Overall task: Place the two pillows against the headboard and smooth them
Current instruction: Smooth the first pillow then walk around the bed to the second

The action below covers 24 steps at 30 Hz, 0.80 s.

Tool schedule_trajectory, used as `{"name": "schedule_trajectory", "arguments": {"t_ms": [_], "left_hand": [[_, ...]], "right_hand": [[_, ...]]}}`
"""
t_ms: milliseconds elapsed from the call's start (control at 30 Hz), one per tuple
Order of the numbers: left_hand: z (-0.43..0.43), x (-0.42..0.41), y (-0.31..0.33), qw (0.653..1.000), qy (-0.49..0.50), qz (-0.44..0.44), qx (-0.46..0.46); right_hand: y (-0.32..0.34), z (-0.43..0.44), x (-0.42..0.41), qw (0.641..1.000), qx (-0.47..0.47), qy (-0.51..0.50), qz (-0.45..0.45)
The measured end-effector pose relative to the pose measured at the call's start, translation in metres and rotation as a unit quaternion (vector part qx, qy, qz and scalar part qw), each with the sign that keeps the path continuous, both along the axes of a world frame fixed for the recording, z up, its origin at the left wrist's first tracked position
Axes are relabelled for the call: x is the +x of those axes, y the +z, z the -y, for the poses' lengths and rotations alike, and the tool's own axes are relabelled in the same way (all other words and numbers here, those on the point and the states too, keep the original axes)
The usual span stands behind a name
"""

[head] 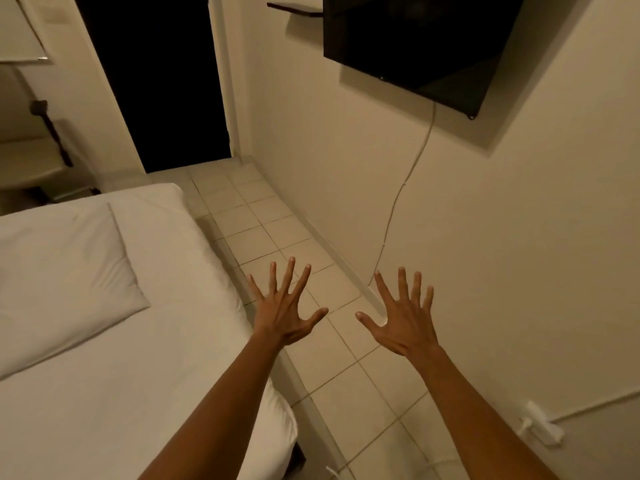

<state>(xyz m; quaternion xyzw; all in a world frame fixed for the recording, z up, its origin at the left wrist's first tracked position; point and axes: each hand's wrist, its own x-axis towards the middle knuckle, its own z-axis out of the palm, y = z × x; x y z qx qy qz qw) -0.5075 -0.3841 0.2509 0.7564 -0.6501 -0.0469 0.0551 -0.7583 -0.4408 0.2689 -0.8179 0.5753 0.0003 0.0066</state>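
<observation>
One white pillow [59, 282] lies flat on the white bed [166, 341] at the left, reaching past the left edge of the view. No second pillow and no headboard show. My left hand [282, 315] hovers over the bed's right edge with fingers spread wide, palm down, holding nothing. My right hand [403, 322] is held out over the tiled floor beside the bed, also spread and empty. Both hands are well to the right of the pillow and apart from it.
A tiled aisle [277, 230] runs between the bed and the right wall toward a dark doorway [156, 81]. A black TV [426, 43] hangs on the wall, its cable [401, 192] trailing down. A white wall outlet [540, 424] sits low right. Shelving stands at the far left.
</observation>
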Motion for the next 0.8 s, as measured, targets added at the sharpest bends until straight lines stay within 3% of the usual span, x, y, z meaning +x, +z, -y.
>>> {"name": "schedule_trajectory", "arguments": {"t_ms": [367,667,800], "left_hand": [[0.127,-0.049,0.001,0.999,0.043,0.027,0.003],[0.161,-0.041,-0.012,0.983,0.178,0.006,0.033],[0.191,-0.019,-0.022,0.978,0.203,-0.008,0.044]], "right_hand": [[-0.004,0.191,-0.04,0.992,0.02,0.121,0.009],[-0.024,0.304,0.003,0.965,0.048,0.259,0.002],[-0.037,0.351,0.037,0.959,0.063,0.275,-0.003]]}}
